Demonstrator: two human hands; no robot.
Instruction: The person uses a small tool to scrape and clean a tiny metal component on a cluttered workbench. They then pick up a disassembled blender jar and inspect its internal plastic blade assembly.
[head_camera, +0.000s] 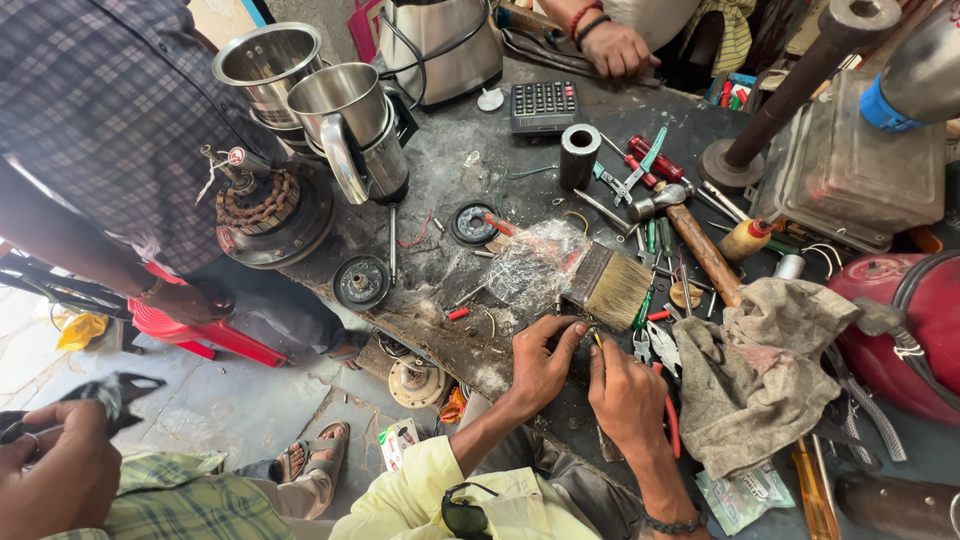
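1. A small metal part (583, 331), too small to identify, is pinched between the curled fingers of the left hand (541, 362).
2. It is also touched by the fingertips of the nearly closed right hand (626, 392).
3. A paintbrush (612, 286) is seen just beyond on the workbench (450, 170), a grey rag (755, 375) to the right.

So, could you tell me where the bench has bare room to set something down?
Bare patches: between the black calculator and round black disc, and beside the steel jar. It is crowded around the wide paintbrush, wooden-handled hammer and grey rag.
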